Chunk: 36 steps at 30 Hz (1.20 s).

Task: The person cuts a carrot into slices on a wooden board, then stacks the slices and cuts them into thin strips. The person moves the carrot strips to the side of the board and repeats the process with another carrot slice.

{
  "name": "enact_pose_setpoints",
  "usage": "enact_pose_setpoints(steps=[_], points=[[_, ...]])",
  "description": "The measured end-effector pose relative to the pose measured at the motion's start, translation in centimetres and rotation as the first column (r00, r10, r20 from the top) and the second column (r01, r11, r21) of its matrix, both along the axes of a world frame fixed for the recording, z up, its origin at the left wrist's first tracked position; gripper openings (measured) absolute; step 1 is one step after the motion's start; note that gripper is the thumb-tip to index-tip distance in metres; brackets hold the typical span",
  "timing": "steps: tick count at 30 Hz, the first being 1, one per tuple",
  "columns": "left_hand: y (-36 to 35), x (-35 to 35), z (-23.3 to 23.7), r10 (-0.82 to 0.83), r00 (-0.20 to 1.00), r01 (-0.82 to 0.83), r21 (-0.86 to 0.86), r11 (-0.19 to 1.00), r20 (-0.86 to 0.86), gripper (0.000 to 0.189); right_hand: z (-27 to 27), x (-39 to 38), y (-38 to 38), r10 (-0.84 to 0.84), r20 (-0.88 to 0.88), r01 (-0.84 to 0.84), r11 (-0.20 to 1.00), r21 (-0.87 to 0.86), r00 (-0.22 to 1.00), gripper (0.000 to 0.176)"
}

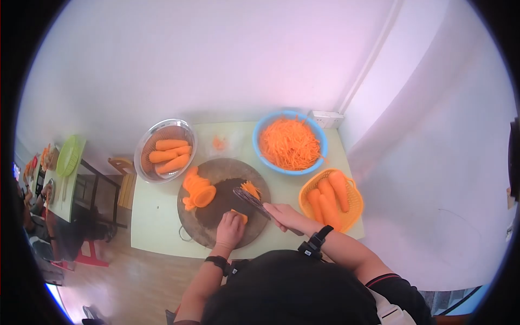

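My right hand (284, 215) grips a dark-bladed kitchen knife (251, 202) above a round cutting board (216, 167). My left hand (231, 230) has its fingers curled down on a piece of carrot (240, 216) at the board's near side, just left of the blade. Beyond the blade lies a small heap of carrot strips (251, 189). Round carrot slices (199, 192) overlap in a pile on the left part of the board. Under my left fingers the carrot piece is partly hidden.
A blue bowl (256, 154) heaped with shredded carrot stands behind the board. On the right is a yellow basket (355, 208) with several carrots; on the left, a metal bowl (142, 172) holds more. Another person (49, 227) sits at a table (62, 203) far left.
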State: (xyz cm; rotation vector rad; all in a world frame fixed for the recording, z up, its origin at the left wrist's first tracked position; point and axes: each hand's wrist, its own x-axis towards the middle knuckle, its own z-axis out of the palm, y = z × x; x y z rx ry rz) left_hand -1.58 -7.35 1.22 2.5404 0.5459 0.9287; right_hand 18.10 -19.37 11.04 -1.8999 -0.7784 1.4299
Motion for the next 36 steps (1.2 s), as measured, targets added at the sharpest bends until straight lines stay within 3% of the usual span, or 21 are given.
enact_pose_setpoints(steps=[3, 8, 10, 12, 15, 16, 18, 19, 20, 22, 24, 27, 31, 36], points=[[0.2, -0.7, 0.0, -0.013, 0.999, 0.011, -0.070, 0.998, -0.038, 0.021, -0.9, 0.0, -0.3, -0.036, -0.027, 0.035, 0.999, -0.018, 0.999, 0.058], [1.8, -1.9, 1.9, -0.204, 0.968, 0.183, -0.146, 0.972, -0.143, 0.027, -1.6, -0.2, -0.5, -0.030, -0.047, 0.029, 1.000, -0.007, 0.998, 0.056], [2.9, -2.0, 2.3, -0.277, 0.943, 0.242, -0.193, 0.951, -0.185, 0.026, -1.1, 0.2, 0.1, 0.011, 0.021, -0.010, 1.000, -0.027, 1.000, 0.056], [4.0, -2.2, 2.2, -0.182, 0.975, 0.168, -0.118, 0.979, -0.129, 0.022, -0.7, 0.0, -0.3, 0.053, 0.095, -0.054, 0.998, 0.012, 0.994, 0.056], [6.6, -3.0, 4.0, -0.067, 0.988, 0.038, -0.197, 0.980, -0.142, 0.016, 0.7, -0.7, -0.6, 0.111, 0.307, -0.159, 0.978, 0.134, 0.945, 0.056], [7.8, -3.0, 4.2, -0.015, 0.995, -0.004, -0.187, 0.982, -0.098, 0.016, 0.3, -0.9, -0.8, 0.114, 0.282, -0.152, 0.982, 0.114, 0.953, 0.056], [9.2, -2.9, 6.0, 0.079, 0.994, -0.092, -0.187, 0.978, -0.078, 0.018, -0.1, -0.9, -0.8, 0.130, 0.735, -0.381, 0.906, 0.185, 0.666, 0.057], [9.6, -2.6, 7.0, 0.076, 0.993, -0.092, -0.194, 0.977, -0.089, 0.018, 0.5, -1.2, -0.8, 0.175, 0.773, -0.412, 0.903, 0.121, 0.610, 0.058], [9.7, -1.9, 8.0, 0.037, 0.995, -0.057, -0.237, 0.970, -0.090, 0.020, 0.1, -1.2, -0.8, 0.175, 0.767, -0.407, 0.905, 0.121, 0.618, 0.058], [9.4, -0.4, 9.4, -0.015, 0.996, -0.010, -0.280, 0.960, -0.087, 0.022, -0.5, -1.1, -0.9, 0.175, 0.856, -0.479, 0.873, 0.094, 0.486, 0.056], [8.6, 1.1, 10.1, -0.246, 0.930, 0.127, -0.387, 0.913, -0.275, 0.026, -0.5, -1.1, -1.2, 0.163, 0.883, -0.480, 0.874, 0.078, 0.441, 0.056], [8.8, 3.1, 8.5, -0.356, 0.861, 0.248, -0.312, 0.917, -0.363, 0.030, -1.1, -0.8, -1.9, 0.118, 0.931, -0.505, 0.860, 0.079, 0.346, 0.056], [9.8, 5.5, 6.5, -0.392, 0.826, 0.340, -0.197, 0.920, -0.404, 0.030, -2.2, -1.1, -2.5, 0.070, 0.966, -0.552, 0.830, 0.082, 0.248, 0.053], [10.9, 7.9, 3.6, -0.322, 0.815, 0.324, -0.081, 0.943, -0.482, 0.032, -2.8, -1.3, -2.7, 0.049, 0.959, -0.541, 0.833, 0.116, 0.281, 0.050]])
